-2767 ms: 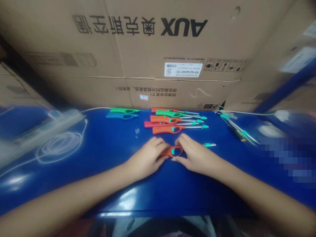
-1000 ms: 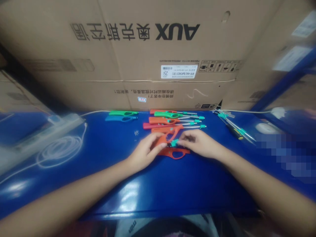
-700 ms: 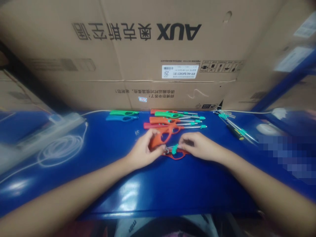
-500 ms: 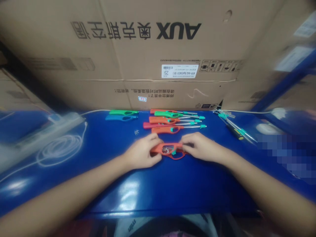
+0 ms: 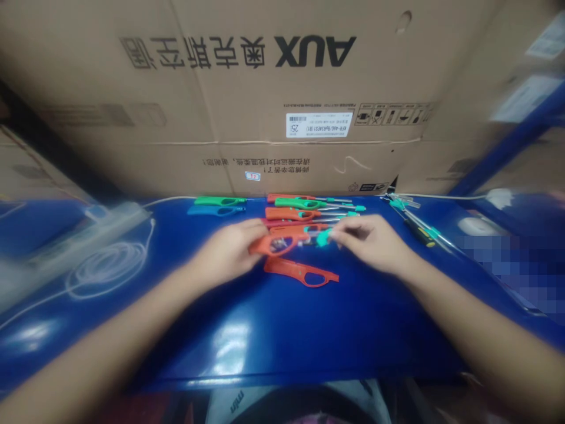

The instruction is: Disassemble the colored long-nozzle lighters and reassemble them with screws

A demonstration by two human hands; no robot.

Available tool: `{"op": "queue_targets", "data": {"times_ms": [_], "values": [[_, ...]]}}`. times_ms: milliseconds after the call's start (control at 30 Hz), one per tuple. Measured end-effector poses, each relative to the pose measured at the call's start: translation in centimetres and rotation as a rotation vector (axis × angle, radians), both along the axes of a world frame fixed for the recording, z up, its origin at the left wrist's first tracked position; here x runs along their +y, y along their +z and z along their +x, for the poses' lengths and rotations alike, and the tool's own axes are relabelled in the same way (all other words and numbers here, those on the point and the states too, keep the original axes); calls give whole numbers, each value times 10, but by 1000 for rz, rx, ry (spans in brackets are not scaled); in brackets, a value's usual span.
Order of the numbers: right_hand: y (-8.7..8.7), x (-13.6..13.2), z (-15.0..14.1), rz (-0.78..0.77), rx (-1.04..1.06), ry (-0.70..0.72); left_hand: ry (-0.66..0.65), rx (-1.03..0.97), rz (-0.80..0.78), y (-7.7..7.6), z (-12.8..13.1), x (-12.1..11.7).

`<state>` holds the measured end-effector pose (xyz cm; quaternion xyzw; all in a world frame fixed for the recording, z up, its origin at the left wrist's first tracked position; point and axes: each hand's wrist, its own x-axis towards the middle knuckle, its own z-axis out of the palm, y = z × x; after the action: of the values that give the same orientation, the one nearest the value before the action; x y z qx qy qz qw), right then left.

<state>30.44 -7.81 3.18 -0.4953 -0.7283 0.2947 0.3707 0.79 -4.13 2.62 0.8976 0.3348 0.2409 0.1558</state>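
My left hand [image 5: 232, 247] is closed around the rear of an orange lighter casing half [image 5: 261, 245], with small parts showing in its opening. The fingers of my right hand [image 5: 373, 240] pinch a small green trigger piece [image 5: 323, 237] just right of that casing, blurred by motion. Below both hands, a second orange casing half [image 5: 288, 268] with an oval trigger hole lies on the blue table. Behind the hands lie several long-nosed lighters, among them a green one [image 5: 293, 204] and an orange one [image 5: 286, 213]; my left fingers partly cover the nearest.
A green handle [image 5: 209, 201] and a blue handle [image 5: 207, 210] lie back left. Metal tubes with green parts [image 5: 430, 229] and a black-and-yellow tool [image 5: 419, 233] lie at right. A coiled white cable [image 5: 108, 259] is at left. A large cardboard box [image 5: 247, 123] stands behind.
The orange casing has come apart: one half stays on the table, the other is lifted up and left in my left hand. My right hand has moved up and right with the green piece.
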Motion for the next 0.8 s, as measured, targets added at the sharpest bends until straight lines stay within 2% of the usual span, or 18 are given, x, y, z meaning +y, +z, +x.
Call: {"op": "queue_targets", "data": {"times_ms": [67, 133, 233, 333, 433, 500, 700, 800], "values": [[5, 3, 6, 16, 81, -58, 140, -86, -109, 2, 1, 0], [7, 3, 7, -23, 148, -47, 215, -248, -358, 0, 8, -3], [7, -4, -3, -90, 205, 98, 141, -472, -702, -9, 27, -17], [4, -13, -16, -102, 178, 237, 102, -643, -926, -19, 45, -33], [0, -16, -22, -150, 164, 313, 104, -773, -1097, -26, 53, -42], [-3, -15, -22, -186, 181, 332, 99, -815, -1136, -27, 54, -44], [-10, -14, -26, -407, 234, 411, 77, -809, -1094, -29, 53, -42], [-7, -13, -23, -342, 266, 410, 84, -707, -1005, -30, 51, -37]]}}
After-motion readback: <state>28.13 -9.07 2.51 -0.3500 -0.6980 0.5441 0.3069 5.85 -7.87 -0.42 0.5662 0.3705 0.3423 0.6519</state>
